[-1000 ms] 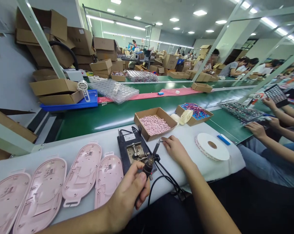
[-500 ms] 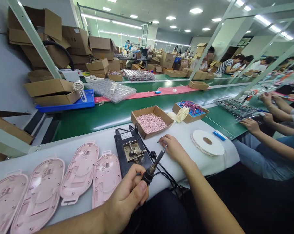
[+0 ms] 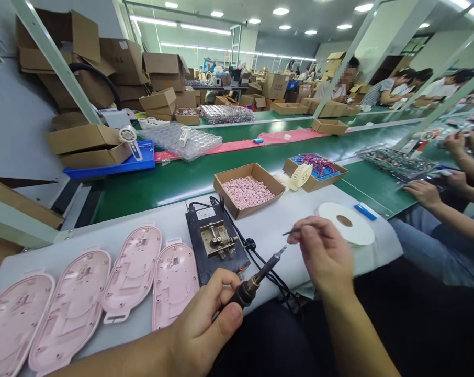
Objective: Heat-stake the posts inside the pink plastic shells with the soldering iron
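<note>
Two tools are held: the left hand (image 3: 205,319) grips a black-handled soldering iron (image 3: 256,280), the right hand (image 3: 325,254) pinches a thin dark tool (image 3: 295,231) near its tip. Leftward, four pale-pink oval plastic shells (image 3: 133,275) lie uncovered on the white-covered worktop (image 3: 274,228), how far finished I cannot tell; beyond, small pink pieces (image 3: 247,193) crowd an open brown cardboard box (image 3: 265,202).

Bright ceiling lights (image 3: 281,11) over green worktops (image 3: 182,179)

Both hands (image 3: 209,317) (image 3: 325,256) curl near each other, the right pinching
</note>
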{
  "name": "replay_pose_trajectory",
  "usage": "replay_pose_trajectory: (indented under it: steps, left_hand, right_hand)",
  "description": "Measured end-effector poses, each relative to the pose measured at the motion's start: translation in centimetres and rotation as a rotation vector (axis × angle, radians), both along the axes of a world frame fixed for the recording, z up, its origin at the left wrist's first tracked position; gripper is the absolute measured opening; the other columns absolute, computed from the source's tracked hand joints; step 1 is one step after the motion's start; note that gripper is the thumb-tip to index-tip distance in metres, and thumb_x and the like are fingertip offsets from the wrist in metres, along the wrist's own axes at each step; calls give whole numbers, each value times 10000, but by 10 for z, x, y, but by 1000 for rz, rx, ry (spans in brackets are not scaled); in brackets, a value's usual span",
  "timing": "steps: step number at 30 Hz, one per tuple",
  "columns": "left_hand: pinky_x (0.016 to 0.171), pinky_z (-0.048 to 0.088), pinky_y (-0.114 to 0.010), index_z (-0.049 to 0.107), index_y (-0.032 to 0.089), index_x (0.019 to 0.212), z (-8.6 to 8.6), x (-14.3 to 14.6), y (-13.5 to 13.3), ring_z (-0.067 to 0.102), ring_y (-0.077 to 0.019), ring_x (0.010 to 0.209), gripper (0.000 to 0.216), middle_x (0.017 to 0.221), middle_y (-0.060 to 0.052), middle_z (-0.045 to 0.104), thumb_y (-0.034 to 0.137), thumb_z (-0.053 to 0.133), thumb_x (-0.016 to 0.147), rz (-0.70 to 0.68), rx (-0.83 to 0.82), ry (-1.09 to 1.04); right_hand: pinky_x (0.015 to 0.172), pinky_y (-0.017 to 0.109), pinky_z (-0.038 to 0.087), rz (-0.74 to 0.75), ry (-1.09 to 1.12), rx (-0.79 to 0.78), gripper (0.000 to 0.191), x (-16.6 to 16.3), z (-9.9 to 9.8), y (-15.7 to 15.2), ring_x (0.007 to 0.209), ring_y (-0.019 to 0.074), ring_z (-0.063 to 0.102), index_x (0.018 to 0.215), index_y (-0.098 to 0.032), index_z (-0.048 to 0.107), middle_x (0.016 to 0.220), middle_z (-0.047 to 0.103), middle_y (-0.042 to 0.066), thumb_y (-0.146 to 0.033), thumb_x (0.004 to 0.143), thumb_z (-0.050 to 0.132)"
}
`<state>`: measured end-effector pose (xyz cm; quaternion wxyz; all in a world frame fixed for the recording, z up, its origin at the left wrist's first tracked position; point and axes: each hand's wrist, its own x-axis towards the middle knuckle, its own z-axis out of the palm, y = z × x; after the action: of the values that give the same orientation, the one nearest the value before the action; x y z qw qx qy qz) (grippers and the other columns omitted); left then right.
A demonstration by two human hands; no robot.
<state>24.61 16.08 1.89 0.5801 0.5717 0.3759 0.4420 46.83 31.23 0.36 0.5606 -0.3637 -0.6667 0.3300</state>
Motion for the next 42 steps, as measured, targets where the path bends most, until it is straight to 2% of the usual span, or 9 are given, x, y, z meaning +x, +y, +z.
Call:
replay_pose_trajectory:
  steps: [3,5,7,13,26,32,37,41,42]
  left_hand:
    - [606,256,-273,425,221,1095,-2,0,1,319,-103,613,312,708,54,347,526,370,1064,3,51,63]
    - [605,255,-273,423,221,1098,-2,0,3,318,-104,607,298,703,57,339,511,362,1070,-8,70,89]
    - [600,254,-273,419,220,1099,-2,-1,5,311,-103,594,288,693,61,329,499,353,1074,-19,94,102]
    - [606,260,-276,416,217,1088,-4,-1,7,335,-112,599,265,698,54,364,470,339,1079,-20,145,178]
    - [599,255,-274,417,226,1084,-4,-2,8,334,-116,589,260,694,57,352,476,349,1075,-29,110,178]
    - [595,256,-278,431,224,1074,-2,-1,7,341,-112,569,255,669,65,348,465,349,1075,2,115,210]
    - [574,260,-279,439,223,1102,-6,-3,7,352,-117,554,163,669,65,360,372,379,1073,49,193,307]
    - [608,345,-295,475,236,1176,-11,-5,2,507,-157,631,151,780,3,560,261,460,1028,170,374,472]
    - [613,359,-302,481,239,1192,-12,-5,0,534,-169,646,177,803,-11,593,240,475,1015,165,424,501]
  right_hand:
    - [631,297,573,40,376,104,55,0,32,-34,720,155,643,1006,-200,636,836,636,20,-223,957,623]
    - [642,319,589,29,396,189,75,-2,48,-46,756,174,651,1014,-186,656,830,639,31,-182,949,618]
    - [682,343,597,7,359,243,100,-4,55,-52,791,183,655,1030,-177,659,847,641,39,-151,953,602]
    - [739,371,573,48,249,251,134,-4,50,-55,845,201,669,1072,-189,656,891,660,48,-149,952,612]
    - [749,397,562,66,233,187,137,-2,44,-58,860,218,666,1087,-209,652,913,656,62,-157,971,599]
    - [726,385,571,36,216,221,134,-3,44,-56,847,215,669,1080,-206,656,893,660,60,-166,957,619]
    - [660,379,583,-63,-21,280,124,9,48,-57,776,218,692,1059,-251,693,858,706,46,-233,940,662]
    - [625,317,565,-197,-273,393,180,25,56,-60,713,181,699,1063,-280,733,876,751,2,-214,896,726]
    - [633,298,560,-232,-353,433,201,27,57,-61,711,166,702,1073,-282,739,888,758,-11,-200,891,732]
